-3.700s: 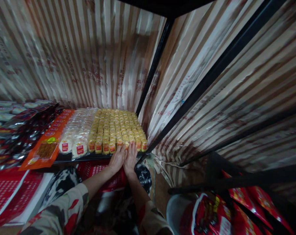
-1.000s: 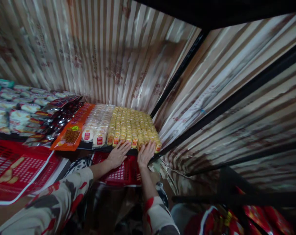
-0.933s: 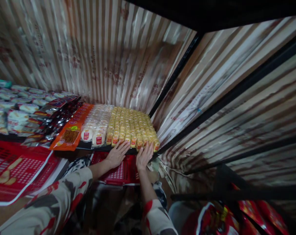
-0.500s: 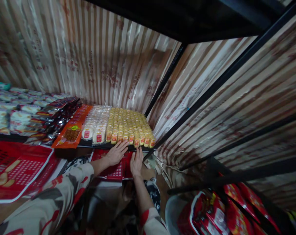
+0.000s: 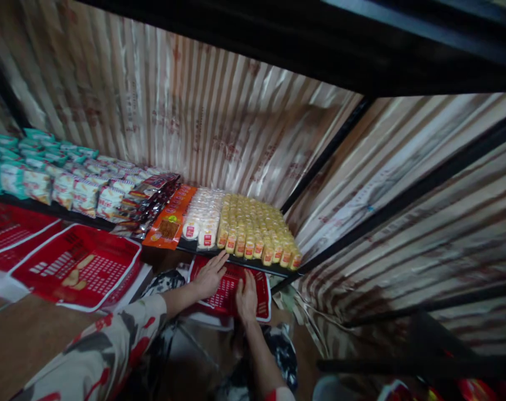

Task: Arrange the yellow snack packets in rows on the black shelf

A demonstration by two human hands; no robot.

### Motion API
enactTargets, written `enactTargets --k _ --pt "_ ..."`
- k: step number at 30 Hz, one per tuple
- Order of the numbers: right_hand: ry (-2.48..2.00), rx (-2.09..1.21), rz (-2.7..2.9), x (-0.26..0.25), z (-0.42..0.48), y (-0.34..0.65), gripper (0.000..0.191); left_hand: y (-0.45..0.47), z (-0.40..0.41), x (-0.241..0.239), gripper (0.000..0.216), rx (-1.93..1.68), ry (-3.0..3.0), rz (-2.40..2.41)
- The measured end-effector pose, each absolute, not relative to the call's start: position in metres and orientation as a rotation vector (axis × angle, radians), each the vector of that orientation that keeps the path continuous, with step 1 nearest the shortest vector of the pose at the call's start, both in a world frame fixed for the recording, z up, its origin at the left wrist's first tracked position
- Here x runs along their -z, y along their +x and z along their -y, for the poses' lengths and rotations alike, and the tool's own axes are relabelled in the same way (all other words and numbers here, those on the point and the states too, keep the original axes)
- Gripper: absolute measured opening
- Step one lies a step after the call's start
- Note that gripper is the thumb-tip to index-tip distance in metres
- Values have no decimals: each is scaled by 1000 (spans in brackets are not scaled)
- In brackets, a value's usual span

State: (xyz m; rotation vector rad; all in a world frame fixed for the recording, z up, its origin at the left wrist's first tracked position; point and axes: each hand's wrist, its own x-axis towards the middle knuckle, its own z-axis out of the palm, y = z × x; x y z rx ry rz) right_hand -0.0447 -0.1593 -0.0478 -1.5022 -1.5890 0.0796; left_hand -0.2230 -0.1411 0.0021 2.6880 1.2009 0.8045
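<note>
My left hand (image 5: 211, 276) lies flat with fingers stretched out. Its fingertips are at the front edge of the black shelf (image 5: 240, 260), just below the rows of small yellow-wrapped cakes (image 5: 257, 225). Lower and to the right, my right hand (image 5: 247, 298) has its fingers extended upward and holds nothing. Under both hands is a red printed bag (image 5: 225, 298); whether they touch it I cannot tell. Left of the cakes stand clear packets of round white snacks (image 5: 205, 214), then an orange packet (image 5: 171, 220).
Dark brown packets (image 5: 152, 197), white packets (image 5: 86, 192) and teal packets (image 5: 14, 172) fill the shelf's left part. Large red bags (image 5: 81, 267) lie below it. A black metal frame (image 5: 328, 153) and striped sheeting (image 5: 236, 111) close off the back and right.
Both hands have drawn back a little from the front row of yellow cakes. The view has swung left, bringing more teal and white packets into sight.
</note>
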Motion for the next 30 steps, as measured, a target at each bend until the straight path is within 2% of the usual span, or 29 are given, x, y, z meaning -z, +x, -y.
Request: enactTargets --k 9,14,22,30 --pt "-1355 -210 1911 19 128 -142 41 -298 120 -8 46 -1068 2413 -1625" --pt "-1406 -91 2062 -3 107 -178 46 -328 98 -13 42 -1174 2277 -1736" --pt "-1556 20 2146 -3 87 -190 45 -334 75 -13 44 -1247 2190 -1748" --pt "-1538 -29 2112 1 85 -193 49 -336 57 -8 43 -1141 2161 -1760"
